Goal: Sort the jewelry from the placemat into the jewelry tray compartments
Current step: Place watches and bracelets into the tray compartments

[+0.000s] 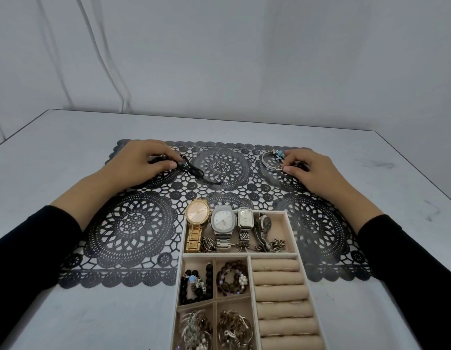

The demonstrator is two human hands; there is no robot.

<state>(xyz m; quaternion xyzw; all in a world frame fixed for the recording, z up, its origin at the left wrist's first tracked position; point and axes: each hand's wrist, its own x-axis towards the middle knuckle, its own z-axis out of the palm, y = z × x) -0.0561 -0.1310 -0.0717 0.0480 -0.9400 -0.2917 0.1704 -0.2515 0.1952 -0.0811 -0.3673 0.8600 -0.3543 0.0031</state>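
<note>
Your left hand [143,160], fingers curled, pinches black cord bracelet [191,169] near placemat [133,223] far left corner; your right hand [310,168] pinches silver charm bangle [272,160] at far right corner. Small ring [220,178] lies between.

A big grey table [68,137] has a smooth, shiny top. A black lacy placemat [133,223] lies flat across its middle. A tan tray [294,231] sits nearer, its far end on the placemat and the rest on the bare table.
</note>
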